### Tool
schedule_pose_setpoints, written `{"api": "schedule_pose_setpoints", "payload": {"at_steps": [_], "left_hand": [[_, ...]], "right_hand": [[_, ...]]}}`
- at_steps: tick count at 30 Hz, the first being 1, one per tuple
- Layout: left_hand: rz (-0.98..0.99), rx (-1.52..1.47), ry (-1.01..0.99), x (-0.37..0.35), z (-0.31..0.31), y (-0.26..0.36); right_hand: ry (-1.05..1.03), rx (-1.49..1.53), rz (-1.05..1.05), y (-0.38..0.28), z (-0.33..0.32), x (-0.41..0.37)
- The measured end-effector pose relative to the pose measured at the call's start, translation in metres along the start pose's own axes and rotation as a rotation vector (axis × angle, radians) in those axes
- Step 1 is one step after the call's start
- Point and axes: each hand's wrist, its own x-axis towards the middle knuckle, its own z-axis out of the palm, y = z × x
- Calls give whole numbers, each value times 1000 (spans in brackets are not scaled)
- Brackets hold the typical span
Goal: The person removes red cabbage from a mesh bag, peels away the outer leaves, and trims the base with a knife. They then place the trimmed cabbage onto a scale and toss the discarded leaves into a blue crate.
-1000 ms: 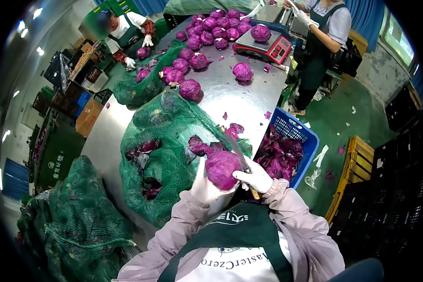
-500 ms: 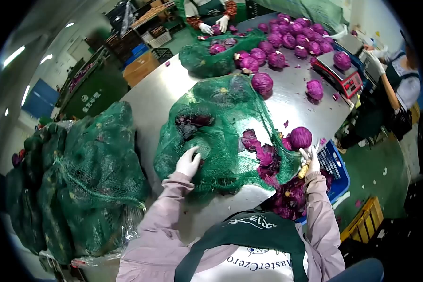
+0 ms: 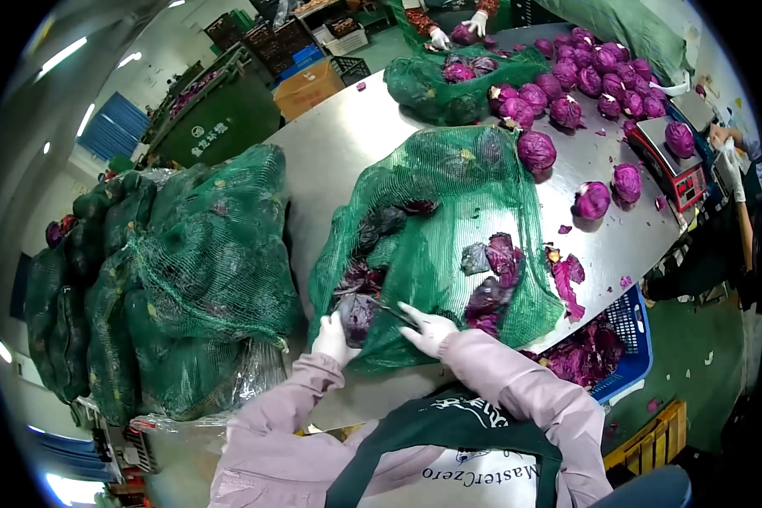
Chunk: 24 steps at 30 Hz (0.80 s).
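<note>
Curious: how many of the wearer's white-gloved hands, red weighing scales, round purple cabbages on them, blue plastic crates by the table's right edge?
White-gloved left hand, right hand: 2
Red weighing scale: 1
Round purple cabbage on it: 1
Blue plastic crate: 1
Total: 5

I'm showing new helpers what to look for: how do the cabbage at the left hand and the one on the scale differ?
The cabbage at the left hand looks dull, greyish purple; the scale cabbage is bright purple. The left hand touches the first; the second rests on the scale, untouched. Both are roundish heads.
</note>
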Motion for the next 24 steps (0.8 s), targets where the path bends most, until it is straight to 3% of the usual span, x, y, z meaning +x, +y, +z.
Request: {"api": "schedule_pose_setpoints", "payload": {"at_steps": [2,3,6,8,10,12,13,14,15,16,18,20,21,22,24], "left_hand": [[-18,-162,15,3,22,-18],[-141,-216,14,8,40,-13],[-41,-700,285,15,87,11],[223,-549,346,-1,96,27],[552,-350,292,-10,86,43],[412,-872,255,0,105,62],[219,-1018,281,11,115,76],[203,-941,256,23,107,92],[208,-998,108,39,107,104],[214,-1047,-42,56,112,114],[316,-904,-27,84,129,134],[326,-1143,-108,102,124,157],[314,-1113,-104,99,112,170],[304,-1085,-103,98,106,183],[463,-965,75,95,102,201]], "right_hand": [[66,84,-43,69,34,-8],[139,170,-24,82,35,-18],[381,387,83,114,30,-36],[478,557,129,133,27,-44],[368,785,367,101,-9,-59],[532,657,270,93,-20,-55],[741,572,153,92,-19,-44],[927,455,103,93,-19,-31],[980,378,40,94,-28,-21],[959,245,118,96,-37,-15],[771,281,192,107,-54,-6],[543,703,327,109,-67,-12],[507,791,270,117,-67,-11],[560,860,325,123,-65,-12],[658,1048,186,126,-63,-37]]}}
